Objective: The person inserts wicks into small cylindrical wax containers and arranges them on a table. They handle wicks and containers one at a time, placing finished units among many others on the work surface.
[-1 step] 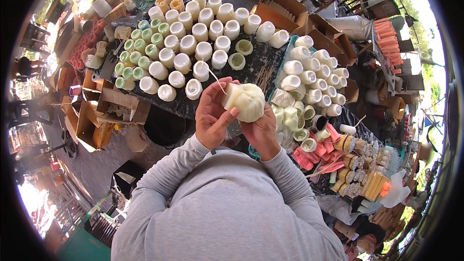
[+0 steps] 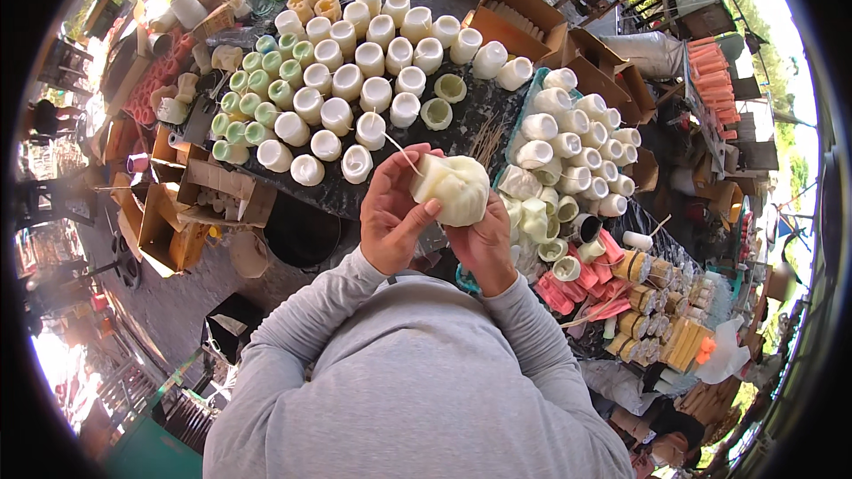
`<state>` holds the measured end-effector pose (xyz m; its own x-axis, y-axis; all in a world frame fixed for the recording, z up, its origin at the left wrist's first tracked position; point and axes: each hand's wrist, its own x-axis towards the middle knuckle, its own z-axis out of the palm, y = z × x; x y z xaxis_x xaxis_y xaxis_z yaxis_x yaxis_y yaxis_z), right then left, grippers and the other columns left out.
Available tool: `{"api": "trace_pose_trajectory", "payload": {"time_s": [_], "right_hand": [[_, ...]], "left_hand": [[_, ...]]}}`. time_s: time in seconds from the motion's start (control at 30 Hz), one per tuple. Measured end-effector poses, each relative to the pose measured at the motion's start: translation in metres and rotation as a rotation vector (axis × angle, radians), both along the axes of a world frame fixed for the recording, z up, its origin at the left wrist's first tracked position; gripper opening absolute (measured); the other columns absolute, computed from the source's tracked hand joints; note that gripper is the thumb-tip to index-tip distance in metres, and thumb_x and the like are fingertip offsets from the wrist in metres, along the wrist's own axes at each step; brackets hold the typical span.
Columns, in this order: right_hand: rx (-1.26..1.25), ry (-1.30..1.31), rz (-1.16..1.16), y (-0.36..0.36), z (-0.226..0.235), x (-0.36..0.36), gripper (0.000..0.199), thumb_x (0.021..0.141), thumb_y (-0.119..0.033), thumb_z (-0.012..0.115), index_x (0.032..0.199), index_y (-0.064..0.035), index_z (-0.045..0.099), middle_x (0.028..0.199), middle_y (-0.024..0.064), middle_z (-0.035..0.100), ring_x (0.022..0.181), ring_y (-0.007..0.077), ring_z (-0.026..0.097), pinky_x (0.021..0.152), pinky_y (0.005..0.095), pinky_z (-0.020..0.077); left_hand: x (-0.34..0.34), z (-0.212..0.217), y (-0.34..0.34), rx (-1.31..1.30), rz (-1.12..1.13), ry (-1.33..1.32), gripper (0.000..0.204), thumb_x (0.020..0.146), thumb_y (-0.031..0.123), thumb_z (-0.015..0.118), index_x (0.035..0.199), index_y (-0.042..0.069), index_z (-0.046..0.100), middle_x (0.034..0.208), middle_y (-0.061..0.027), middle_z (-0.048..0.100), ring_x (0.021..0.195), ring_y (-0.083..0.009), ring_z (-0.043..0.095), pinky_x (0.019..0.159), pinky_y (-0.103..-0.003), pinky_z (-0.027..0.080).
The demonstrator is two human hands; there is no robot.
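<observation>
Between both hands I hold a pale cream moulded candle [image 2: 457, 191], with a rounded, ridged body and a flat end from which a white wick [image 2: 404, 153] sticks out toward the upper left. The thumb and fingers of my left hand [image 2: 396, 208] close round the flat end. Under the rounded end, my right hand [image 2: 486, 244] grips it from the right, its fingers partly hidden by the candle. Just beyond my hands stand many white cylinders [image 2: 370, 129] of wax on a dark table [image 2: 297, 184], beside smaller pale green cups [image 2: 260, 134].
Right of my hands, a teal tray [image 2: 525, 111] holds more white cylinders. Nearer lie pink pieces [image 2: 561, 291] and bundled tan sticks [image 2: 683, 341]. Cardboard boxes stand at the table's far edge [image 2: 517, 18] and by its left side. A black round tub [image 2: 302, 229] is below left.
The candle has turned slightly in my hands, and its ridged side faces a little differently. My grip stays much the same, and the surroundings have barely shifted.
</observation>
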<state>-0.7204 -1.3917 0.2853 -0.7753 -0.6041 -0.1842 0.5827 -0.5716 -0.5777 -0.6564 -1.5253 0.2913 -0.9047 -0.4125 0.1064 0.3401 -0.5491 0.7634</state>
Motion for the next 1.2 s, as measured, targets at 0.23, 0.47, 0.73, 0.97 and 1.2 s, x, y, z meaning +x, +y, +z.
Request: {"api": "trace_pose_trajectory", "payload": {"time_s": [0.23, 0.47, 0.73, 0.97, 1.2], "right_hand": [[0.077, -0.008, 0.031, 0.017, 0.0, -0.009, 0.047, 0.105, -0.013, 0.056, 0.147, 0.0065, 0.05, 0.144, 0.0194, 0.061, 0.131, 0.0298, 0.063, 0.113, 0.0457, 0.0512], [0.043, -0.02, 0.117, 0.027, -0.001, -0.021, 0.052, 0.101, -0.01, 0.054, 0.149, 0.0098, 0.045, 0.148, 0.0229, 0.057, 0.133, 0.0309, 0.061, 0.116, 0.0467, 0.0481], [0.166, 0.022, 0.141, 0.038, -0.017, -0.021, 0.041, 0.096, -0.004, 0.056, 0.135, 0.0089, 0.057, 0.108, 0.0026, 0.06, 0.119, 0.0182, 0.062, 0.117, 0.0433, 0.0447], [0.143, 0.062, 0.165, 0.046, -0.022, -0.024, 0.025, 0.094, -0.002, 0.057, 0.117, 0.0048, 0.062, 0.103, 0.0018, 0.058, 0.115, 0.0157, 0.059, 0.12, 0.0437, 0.0415], [0.18, 0.03, 0.026, 0.037, -0.04, -0.019, 0.05, 0.092, -0.009, 0.079, 0.133, -0.0033, 0.05, 0.133, 0.0097, 0.058, 0.122, 0.0229, 0.06, 0.112, 0.0422, 0.0506]], "left_hand": [[-0.011, -0.008, -0.008, 0.093, -0.033, 0.016, 0.064, 0.093, -0.004, 0.073, 0.149, 0.0, 0.043, 0.155, -0.0182, 0.048, 0.146, -0.0346, 0.048, 0.121, -0.049, 0.041], [-0.016, -0.016, -0.014, 0.181, -0.051, -0.052, 0.06, 0.096, -0.003, 0.07, 0.149, -0.002, 0.043, 0.154, -0.0167, 0.051, 0.14, -0.0263, 0.053, 0.118, -0.042, 0.043], [-0.023, -0.019, -0.015, 0.466, -0.144, -0.204, 0.046, 0.104, 0.003, 0.062, 0.147, -0.005, 0.048, 0.145, -0.0159, 0.058, 0.132, -0.0237, 0.06, 0.113, -0.04, 0.049], [-0.026, -0.029, -0.008, 0.52, -0.15, -0.226, 0.041, 0.105, 0.004, 0.061, 0.144, -0.006, 0.052, 0.137, -0.016, 0.064, 0.126, -0.0245, 0.064, 0.11, -0.039, 0.052], [-0.034, -0.061, -0.021, 0.752, -0.231, -0.377, 0.036, 0.11, 0.018, 0.053, 0.139, -0.003, 0.057, 0.136, -0.0144, 0.066, 0.124, -0.0274, 0.066, 0.111, -0.045, 0.051]]}}
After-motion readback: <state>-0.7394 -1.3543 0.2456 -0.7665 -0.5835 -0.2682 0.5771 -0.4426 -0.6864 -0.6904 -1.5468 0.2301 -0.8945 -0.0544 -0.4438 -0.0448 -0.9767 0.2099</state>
